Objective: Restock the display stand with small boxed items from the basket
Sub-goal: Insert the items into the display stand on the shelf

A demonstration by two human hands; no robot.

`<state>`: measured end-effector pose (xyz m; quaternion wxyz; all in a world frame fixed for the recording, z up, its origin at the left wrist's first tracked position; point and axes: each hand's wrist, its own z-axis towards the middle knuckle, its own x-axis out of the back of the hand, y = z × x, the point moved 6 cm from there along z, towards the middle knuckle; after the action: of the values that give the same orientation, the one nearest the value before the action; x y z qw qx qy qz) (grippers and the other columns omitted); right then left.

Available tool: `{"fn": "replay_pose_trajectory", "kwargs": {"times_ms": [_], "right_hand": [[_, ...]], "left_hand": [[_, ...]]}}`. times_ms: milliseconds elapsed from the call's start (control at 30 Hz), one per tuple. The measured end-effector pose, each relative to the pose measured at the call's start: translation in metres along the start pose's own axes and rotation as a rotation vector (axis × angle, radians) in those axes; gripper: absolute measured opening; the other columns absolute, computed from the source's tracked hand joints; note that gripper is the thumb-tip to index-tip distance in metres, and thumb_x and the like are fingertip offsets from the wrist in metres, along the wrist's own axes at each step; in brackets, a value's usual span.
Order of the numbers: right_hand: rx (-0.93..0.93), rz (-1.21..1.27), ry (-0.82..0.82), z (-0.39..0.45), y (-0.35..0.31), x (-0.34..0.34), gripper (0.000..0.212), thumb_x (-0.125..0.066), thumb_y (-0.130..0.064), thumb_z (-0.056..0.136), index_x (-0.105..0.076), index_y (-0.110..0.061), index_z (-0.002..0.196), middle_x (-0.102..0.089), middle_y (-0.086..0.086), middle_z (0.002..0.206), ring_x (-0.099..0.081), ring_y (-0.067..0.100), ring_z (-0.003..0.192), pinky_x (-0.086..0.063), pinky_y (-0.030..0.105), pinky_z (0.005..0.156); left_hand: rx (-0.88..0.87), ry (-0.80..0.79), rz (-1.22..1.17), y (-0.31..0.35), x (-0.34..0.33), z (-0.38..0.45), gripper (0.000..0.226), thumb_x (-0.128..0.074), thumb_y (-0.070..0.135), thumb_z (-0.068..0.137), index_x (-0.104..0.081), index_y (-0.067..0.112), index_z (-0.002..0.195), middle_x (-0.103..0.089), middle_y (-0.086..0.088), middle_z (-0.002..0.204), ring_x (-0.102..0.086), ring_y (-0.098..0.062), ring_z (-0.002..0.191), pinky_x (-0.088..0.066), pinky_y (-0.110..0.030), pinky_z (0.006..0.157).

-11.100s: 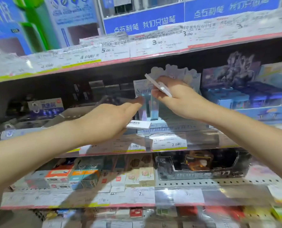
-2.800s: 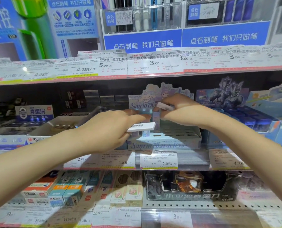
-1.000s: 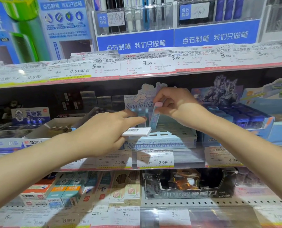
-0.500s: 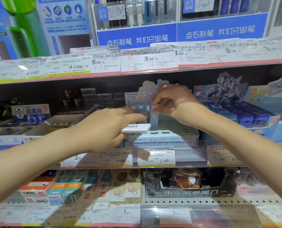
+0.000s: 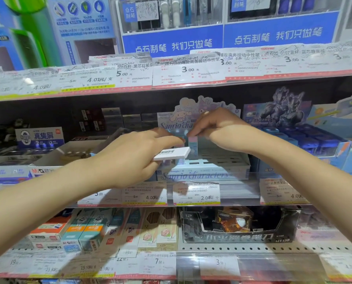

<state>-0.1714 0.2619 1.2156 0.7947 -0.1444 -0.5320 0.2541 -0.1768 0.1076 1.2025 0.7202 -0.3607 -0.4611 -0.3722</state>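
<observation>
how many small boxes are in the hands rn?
2. A white barcoded box lies flat in the left hand; a pastel box stands upright under the right hand over the display stand. More may be hidden.

Display stand [image 5: 203, 171] sits mid-shelf, a box [image 5: 192, 146] upright in it; left hand [image 5: 130, 158] holds a flat box [image 5: 172, 153] just before it, right hand [image 5: 220, 130] above.

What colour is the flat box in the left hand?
White, with a black barcode; flat box, head view.
</observation>
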Motion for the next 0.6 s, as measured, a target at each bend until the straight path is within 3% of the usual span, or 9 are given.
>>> {"fn": "replay_pose_trajectory", "kwargs": {"times_ms": [100, 200, 333, 467, 533, 600], "right_hand": [[-0.023, 0.07, 0.038, -0.004, 0.002, 0.003, 0.039, -0.042, 0.009, 0.085, -0.068, -0.009, 0.106, -0.064, 0.002, 0.093, -0.059, 0.013, 0.092, -0.039, 0.003, 0.076], [0.074, 0.149, 0.129, -0.016, -0.01, 0.012, 0.042, -0.042, 0.01, 0.081, -0.065, -0.014, 0.105, -0.061, 0.003, 0.093, -0.057, 0.013, 0.088, -0.045, 0.013, 0.077], [0.193, 0.499, 0.01, -0.033, -0.035, 0.017, 0.033, -0.053, 0.0, 0.07, -0.061, -0.024, 0.092, -0.063, 0.001, 0.091, -0.059, 0.0, 0.08, -0.049, 0.013, 0.075], [0.248, 0.59, -0.046, -0.04, -0.047, 0.015, 0.033, -0.063, -0.002, 0.074, -0.06, -0.011, 0.105, -0.065, 0.009, 0.096, -0.06, 0.005, 0.083, -0.05, 0.018, 0.079], [0.255, 0.58, -0.026, -0.041, -0.05, 0.014, 0.032, -0.067, 0.001, 0.076, -0.061, -0.01, 0.106, -0.065, 0.017, 0.101, -0.06, 0.008, 0.084, -0.05, 0.018, 0.078], [0.251, 0.533, -0.013, -0.04, -0.049, 0.013, 0.023, -0.066, 0.002, 0.077, -0.064, -0.011, 0.097, -0.067, 0.009, 0.091, -0.06, 0.004, 0.077, -0.049, 0.014, 0.073]], "left_hand": [[0.006, 0.12, -0.127, 0.006, 0.011, -0.003, 0.052, -0.019, 0.037, 0.066, -0.042, 0.035, 0.113, -0.058, -0.003, 0.111, -0.059, -0.032, 0.088, -0.049, -0.046, 0.072], [0.06, 0.142, -0.391, 0.008, 0.012, 0.001, 0.028, -0.031, 0.025, 0.082, -0.057, 0.021, 0.092, -0.06, 0.003, 0.077, -0.054, -0.012, 0.068, -0.047, -0.033, 0.066], [0.267, -0.091, -0.911, 0.014, -0.004, 0.008, 0.024, -0.041, 0.005, 0.093, -0.059, 0.002, 0.077, -0.047, -0.004, 0.056, -0.034, -0.004, 0.035, -0.027, -0.015, 0.034], [0.344, -0.374, -1.108, 0.022, -0.02, 0.004, 0.026, -0.038, 0.006, 0.093, -0.058, 0.009, 0.076, -0.042, -0.002, 0.055, -0.023, -0.008, 0.032, -0.017, -0.012, 0.036], [0.35, -0.442, -1.129, 0.025, -0.021, 0.003, 0.025, -0.038, 0.009, 0.093, -0.057, 0.01, 0.077, -0.041, -0.001, 0.055, -0.022, -0.008, 0.032, -0.017, -0.012, 0.036], [0.356, -0.459, -1.118, 0.028, -0.022, 0.003, 0.024, -0.038, 0.008, 0.093, -0.057, 0.011, 0.078, -0.041, -0.002, 0.056, -0.023, -0.008, 0.033, -0.017, -0.013, 0.036]]}}
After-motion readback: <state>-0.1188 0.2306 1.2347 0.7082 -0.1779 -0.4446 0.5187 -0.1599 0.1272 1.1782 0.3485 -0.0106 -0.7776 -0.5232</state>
